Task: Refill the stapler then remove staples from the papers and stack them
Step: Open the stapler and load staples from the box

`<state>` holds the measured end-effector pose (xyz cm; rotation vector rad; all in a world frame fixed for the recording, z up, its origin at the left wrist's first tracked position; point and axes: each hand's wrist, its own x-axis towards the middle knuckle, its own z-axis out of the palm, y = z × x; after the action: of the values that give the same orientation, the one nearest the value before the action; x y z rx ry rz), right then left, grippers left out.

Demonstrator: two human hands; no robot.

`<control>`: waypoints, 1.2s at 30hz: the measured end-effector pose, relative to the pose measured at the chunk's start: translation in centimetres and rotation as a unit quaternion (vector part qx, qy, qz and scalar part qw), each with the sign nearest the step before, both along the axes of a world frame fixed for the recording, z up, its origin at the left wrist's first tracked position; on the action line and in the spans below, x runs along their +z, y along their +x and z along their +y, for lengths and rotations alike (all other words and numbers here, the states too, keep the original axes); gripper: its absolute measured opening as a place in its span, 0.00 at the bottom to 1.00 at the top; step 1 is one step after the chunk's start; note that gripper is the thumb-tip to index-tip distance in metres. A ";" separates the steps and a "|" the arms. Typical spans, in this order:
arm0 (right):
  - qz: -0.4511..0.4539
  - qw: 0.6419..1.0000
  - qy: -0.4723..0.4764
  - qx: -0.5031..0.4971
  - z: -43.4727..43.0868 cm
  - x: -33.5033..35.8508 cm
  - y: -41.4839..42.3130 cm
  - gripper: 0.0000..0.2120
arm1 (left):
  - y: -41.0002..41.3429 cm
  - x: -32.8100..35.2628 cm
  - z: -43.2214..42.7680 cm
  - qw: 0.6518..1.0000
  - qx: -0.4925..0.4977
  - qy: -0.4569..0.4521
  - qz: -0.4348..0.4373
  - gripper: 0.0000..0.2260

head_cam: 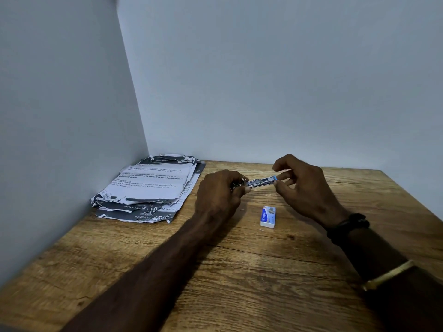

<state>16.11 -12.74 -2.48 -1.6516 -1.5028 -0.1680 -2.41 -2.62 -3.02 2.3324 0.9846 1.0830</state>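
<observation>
Setting: desk corner, which we take for a home or small office. We list: wood-grain tabletop [167, 271] under left hand [219, 191] and right hand [305, 190]; plain pale walls [263, 80] meeting beyond the left hand; printed papers [148, 185] piled left of it; staple box [268, 216] near the right hand.

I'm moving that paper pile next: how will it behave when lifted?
The paper pile is thin sheets, so it would probably sag if lifted by one edge. Its edges look torn and ragged, so they may rip further. The sheets lie unevenly and could slide apart if pushed.
</observation>
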 end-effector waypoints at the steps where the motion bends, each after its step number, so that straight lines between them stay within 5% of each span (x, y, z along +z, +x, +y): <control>1: 0.010 1.000 -0.002 0.006 0.0 0.0 0.0 0.11 | 0.0 0.0 0.0 1.000 -0.002 0.000 -0.004 0.09; 12: 0.020 0.999 0.003 0.046 0.1 0.0 0.0 0.03 | 0.0 0.0 -0.2 0.999 -0.039 0.026 0.012 0.14; 15: 0.018 0.999 0.002 0.047 0.2 0.0 0.2 0.03 | -0.1 -0.1 -0.4 0.997 -0.051 0.016 -0.047 0.08; 19: 0.023 0.999 0.003 0.047 0.2 -0.1 0.3 0.03 | -0.2 -0.1 -0.2 0.998 -0.056 0.017 -0.023 0.01; 27: 0.033 0.999 0.011 0.039 0.2 -0.1 0.1 0.05 | 0.0 0.0 -0.2 0.998 -0.070 0.002 0.003 0.07; 36: 0.083 0.995 0.008 0.051 0.4 -0.4 -0.9 0.08 | -0.3 0.4 0.8 0.969 -0.128 -0.207 -0.043 0.12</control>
<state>15.19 -12.30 -2.84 -1.5329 -1.4506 0.0136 -2.68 -1.79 -2.60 1.9863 0.7640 0.7815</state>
